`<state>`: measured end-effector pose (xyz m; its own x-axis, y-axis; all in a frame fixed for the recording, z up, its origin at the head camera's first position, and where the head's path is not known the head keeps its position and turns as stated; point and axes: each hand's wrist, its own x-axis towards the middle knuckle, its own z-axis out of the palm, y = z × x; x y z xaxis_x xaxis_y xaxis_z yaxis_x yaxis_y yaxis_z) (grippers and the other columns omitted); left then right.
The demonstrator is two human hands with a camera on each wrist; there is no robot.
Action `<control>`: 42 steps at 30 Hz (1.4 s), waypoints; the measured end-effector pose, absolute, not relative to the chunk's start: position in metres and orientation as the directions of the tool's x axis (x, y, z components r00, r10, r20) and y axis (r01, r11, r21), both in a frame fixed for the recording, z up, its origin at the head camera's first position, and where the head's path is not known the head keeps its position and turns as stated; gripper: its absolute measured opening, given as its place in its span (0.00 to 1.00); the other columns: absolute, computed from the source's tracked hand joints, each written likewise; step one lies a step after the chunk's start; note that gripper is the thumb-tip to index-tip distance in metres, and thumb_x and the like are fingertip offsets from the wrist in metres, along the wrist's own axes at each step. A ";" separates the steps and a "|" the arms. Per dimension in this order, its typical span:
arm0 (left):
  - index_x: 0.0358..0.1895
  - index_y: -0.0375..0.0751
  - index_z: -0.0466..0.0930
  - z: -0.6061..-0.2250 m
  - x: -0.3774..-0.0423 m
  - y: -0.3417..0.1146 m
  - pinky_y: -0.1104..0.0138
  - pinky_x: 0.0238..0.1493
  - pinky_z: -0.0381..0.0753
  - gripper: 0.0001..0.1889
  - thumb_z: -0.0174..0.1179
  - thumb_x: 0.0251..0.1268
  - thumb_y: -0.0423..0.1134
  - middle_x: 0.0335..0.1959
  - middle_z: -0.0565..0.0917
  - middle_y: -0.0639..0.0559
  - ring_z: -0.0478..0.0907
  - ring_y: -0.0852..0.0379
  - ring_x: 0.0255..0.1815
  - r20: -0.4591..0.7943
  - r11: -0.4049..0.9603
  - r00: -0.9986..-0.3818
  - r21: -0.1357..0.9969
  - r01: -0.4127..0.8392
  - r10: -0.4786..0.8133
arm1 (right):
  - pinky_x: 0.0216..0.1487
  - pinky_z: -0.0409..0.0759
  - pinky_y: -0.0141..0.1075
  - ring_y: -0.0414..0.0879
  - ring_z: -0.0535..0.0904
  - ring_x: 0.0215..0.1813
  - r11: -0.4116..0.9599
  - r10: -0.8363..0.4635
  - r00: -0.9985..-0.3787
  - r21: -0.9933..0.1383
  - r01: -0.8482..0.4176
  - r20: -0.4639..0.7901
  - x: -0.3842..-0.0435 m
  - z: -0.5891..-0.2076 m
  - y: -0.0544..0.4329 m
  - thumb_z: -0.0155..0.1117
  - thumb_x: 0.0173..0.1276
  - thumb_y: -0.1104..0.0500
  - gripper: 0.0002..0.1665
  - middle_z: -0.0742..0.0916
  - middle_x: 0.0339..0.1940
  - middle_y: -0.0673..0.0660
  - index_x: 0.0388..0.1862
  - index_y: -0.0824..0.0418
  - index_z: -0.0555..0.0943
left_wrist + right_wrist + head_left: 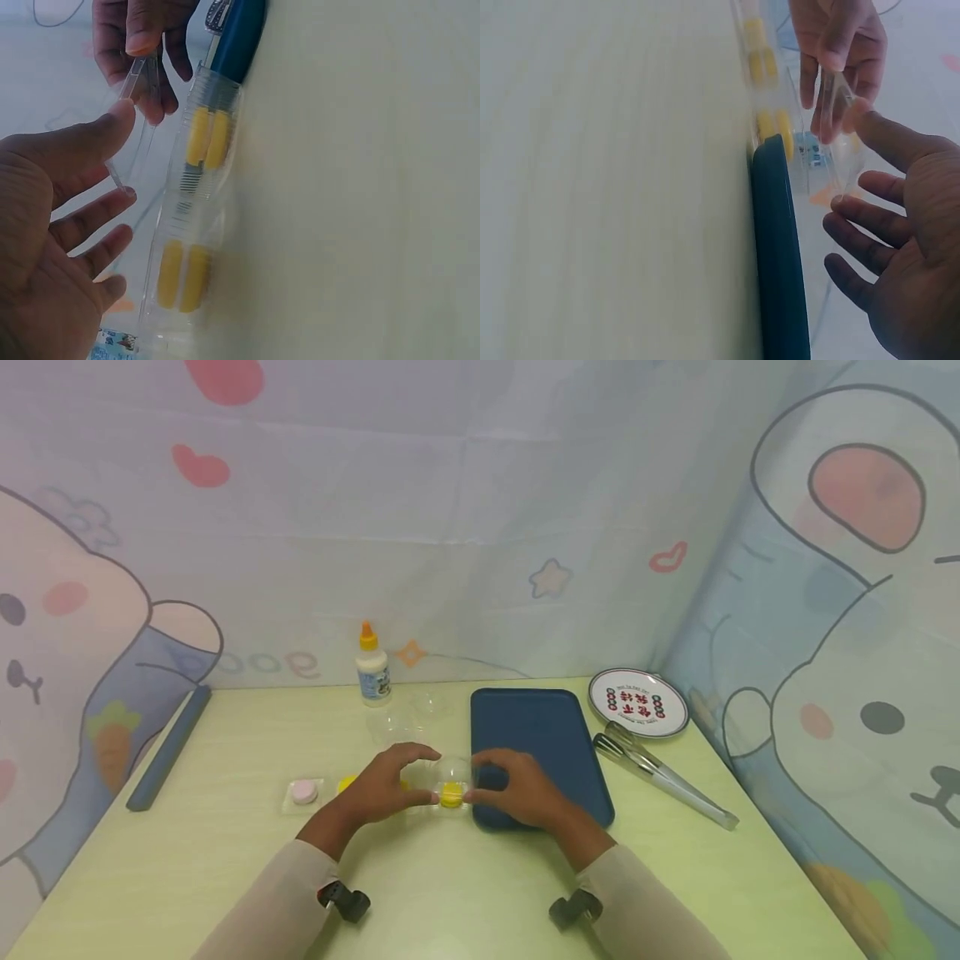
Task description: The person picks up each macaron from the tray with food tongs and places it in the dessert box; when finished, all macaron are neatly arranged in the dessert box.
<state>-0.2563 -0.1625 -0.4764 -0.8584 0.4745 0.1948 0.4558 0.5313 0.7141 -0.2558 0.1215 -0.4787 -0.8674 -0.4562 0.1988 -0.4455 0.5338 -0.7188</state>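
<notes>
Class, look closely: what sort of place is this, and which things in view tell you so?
Probably a staged filming corner: cartoon-printed sheets hang behind and at both sides of the table, and small black devices, perhaps cameras, sit at both wrists.

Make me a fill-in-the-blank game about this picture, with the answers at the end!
1. The left hand and right hand hold a clear lid near a macaron coloured ____.
2. The tray is dark ____.
3. The bottle has a tip coloured ____.
4. The tongs lie near a round white ____.

Missing words: yellow; blue; orange; plate.
</notes>
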 end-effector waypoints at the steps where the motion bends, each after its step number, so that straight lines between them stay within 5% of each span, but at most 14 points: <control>1: 0.70 0.39 0.81 -0.477 -0.255 -0.162 0.32 0.78 0.71 0.32 0.80 0.65 0.44 0.74 0.80 0.38 0.71 0.31 0.80 0.198 0.539 -0.858 0.705 0.461 0.474 | 0.78 0.78 0.61 0.59 0.81 0.77 0.532 -0.458 -0.866 -0.719 -0.447 0.199 -0.255 -0.479 0.121 0.84 0.67 0.47 0.35 0.88 0.70 0.59 0.68 0.61 0.85; 12: 0.69 0.39 0.82 -0.483 -0.245 -0.159 0.28 0.78 0.68 0.32 0.81 0.63 0.42 0.74 0.80 0.39 0.60 0.30 0.84 0.208 0.584 -0.867 0.666 0.464 0.453 | 0.78 0.76 0.63 0.59 0.79 0.76 0.536 -0.478 -0.849 -0.692 -0.484 0.223 -0.253 -0.490 0.121 0.85 0.66 0.50 0.34 0.87 0.70 0.59 0.68 0.59 0.86; 19: 0.68 0.38 0.82 -0.488 -0.244 -0.160 0.28 0.77 0.69 0.31 0.81 0.63 0.40 0.73 0.80 0.40 0.58 0.30 0.85 0.238 0.570 -0.859 0.663 0.484 0.452 | 0.81 0.61 0.74 0.58 0.76 0.77 0.563 -0.479 -0.842 -0.649 -0.512 0.249 -0.253 -0.493 0.119 0.84 0.66 0.50 0.33 0.88 0.70 0.57 0.68 0.58 0.86; 32: 0.67 0.39 0.84 -0.497 -0.245 -0.160 0.28 0.78 0.68 0.30 0.80 0.63 0.41 0.71 0.82 0.42 0.59 0.31 0.85 0.255 0.596 -0.857 0.629 0.499 0.449 | 0.74 0.64 0.69 0.57 0.77 0.75 0.563 -0.487 -0.827 -0.624 -0.542 0.279 -0.255 -0.503 0.117 0.85 0.66 0.51 0.33 0.89 0.69 0.57 0.67 0.59 0.86; 42: 0.64 0.38 0.86 -0.499 -0.247 -0.159 0.17 0.80 0.40 0.28 0.81 0.61 0.40 0.68 0.85 0.41 0.61 0.29 0.84 0.270 0.595 -0.850 0.619 0.513 0.453 | 0.73 0.65 0.69 0.56 0.78 0.74 0.576 -0.489 -0.824 -0.604 -0.551 0.286 -0.254 -0.505 0.116 0.85 0.66 0.51 0.32 0.89 0.68 0.56 0.66 0.58 0.87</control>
<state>-0.2474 -0.1586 -0.4995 -0.8500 0.4525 0.2697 0.5130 0.5946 0.6191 -0.2544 0.1161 -0.5051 -0.8242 -0.4887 0.2862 -0.5511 0.5756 -0.6042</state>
